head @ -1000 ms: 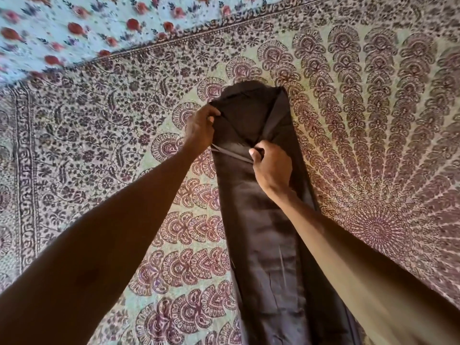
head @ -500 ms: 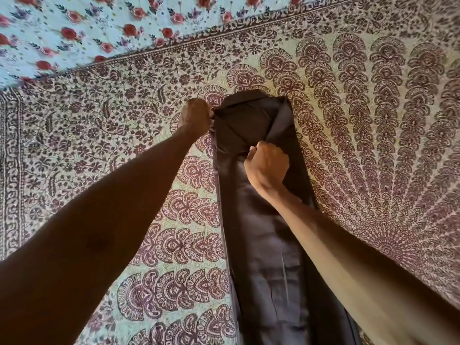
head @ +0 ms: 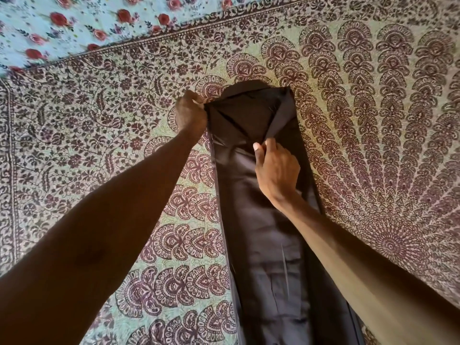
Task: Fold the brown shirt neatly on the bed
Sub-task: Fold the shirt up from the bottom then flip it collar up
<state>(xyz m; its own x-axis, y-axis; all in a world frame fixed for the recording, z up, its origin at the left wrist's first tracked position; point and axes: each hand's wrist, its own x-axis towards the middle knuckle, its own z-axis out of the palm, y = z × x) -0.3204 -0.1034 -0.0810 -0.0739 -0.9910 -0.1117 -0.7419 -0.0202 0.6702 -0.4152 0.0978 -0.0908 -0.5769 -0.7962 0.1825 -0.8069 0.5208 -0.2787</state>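
The brown shirt (head: 258,220) lies on the bed as a long narrow strip running from the near edge up to the middle of the view, its sides folded inward. My left hand (head: 190,115) is closed on the strip's far left corner. My right hand (head: 276,170) rests on the strip's middle and pinches a folded flap near the collar end. Both forearms reach in from below, and the right forearm covers the strip's near right side.
A printed bedspread (head: 373,120) with dark maroon fan and flower patterns covers the bed all around the shirt. A pale blue sheet with red roses (head: 74,21) shows at the top left beyond the bedspread's border.
My left hand has shifted from the inner fold out to the far left corner of the shirt. My right hand has kept to the middle, its fingers now pinching the flap.
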